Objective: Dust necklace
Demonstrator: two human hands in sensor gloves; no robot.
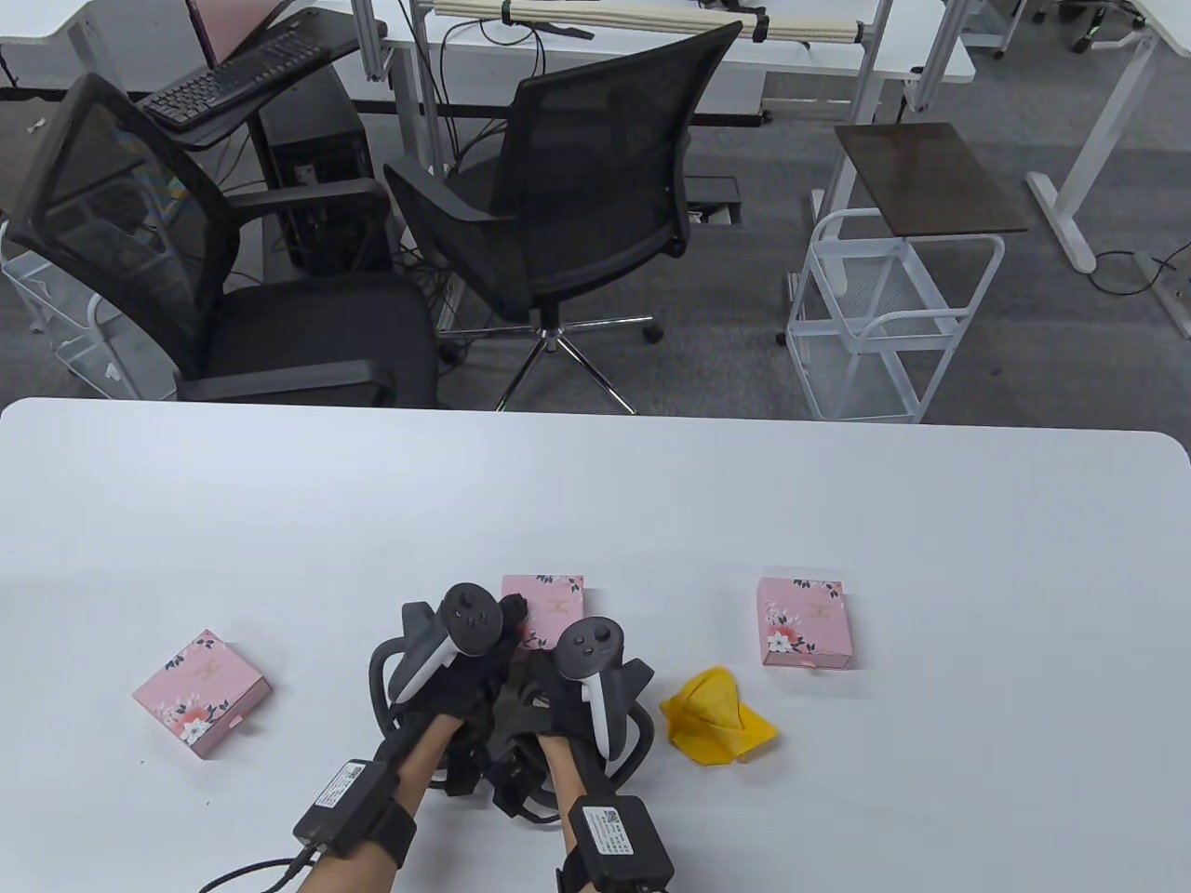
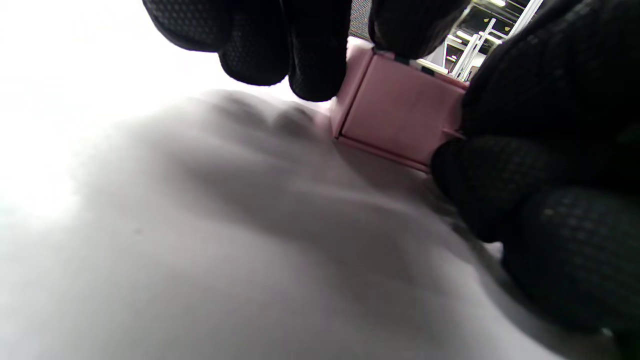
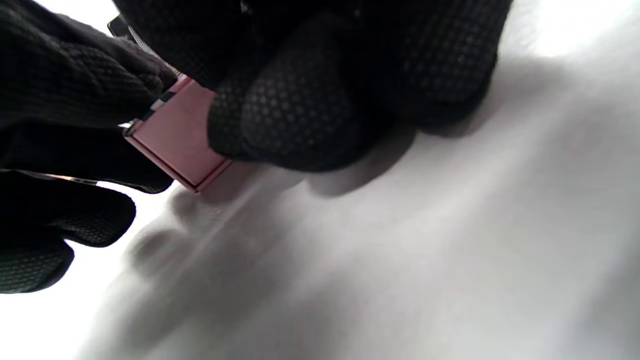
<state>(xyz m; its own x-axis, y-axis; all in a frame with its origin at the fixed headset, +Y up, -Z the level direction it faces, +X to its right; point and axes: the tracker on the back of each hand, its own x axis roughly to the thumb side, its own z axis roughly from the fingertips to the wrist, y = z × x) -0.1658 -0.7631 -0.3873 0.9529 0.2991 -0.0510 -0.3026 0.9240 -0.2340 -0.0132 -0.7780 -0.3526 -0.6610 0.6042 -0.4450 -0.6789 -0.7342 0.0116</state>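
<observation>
A small pink floral box (image 1: 549, 595) lies shut on the white table (image 1: 595, 502) just past both hands. My left hand (image 1: 510, 621) grips its near left corner; the left wrist view shows the fingertips (image 2: 315, 60) curled over the box (image 2: 400, 112) on its top edge and side. My right hand (image 1: 537, 662) holds the box's near side, its fingers (image 3: 300, 115) pressed on the pink wall (image 3: 180, 142). A crumpled yellow cloth (image 1: 716, 716) lies to the right of my right hand. No necklace shows.
Two more pink floral boxes lie on the table, one at the left (image 1: 200, 690) and one at the right (image 1: 805, 621). Black office chairs (image 1: 577, 205) and a white wire cart (image 1: 884, 316) stand beyond the far edge.
</observation>
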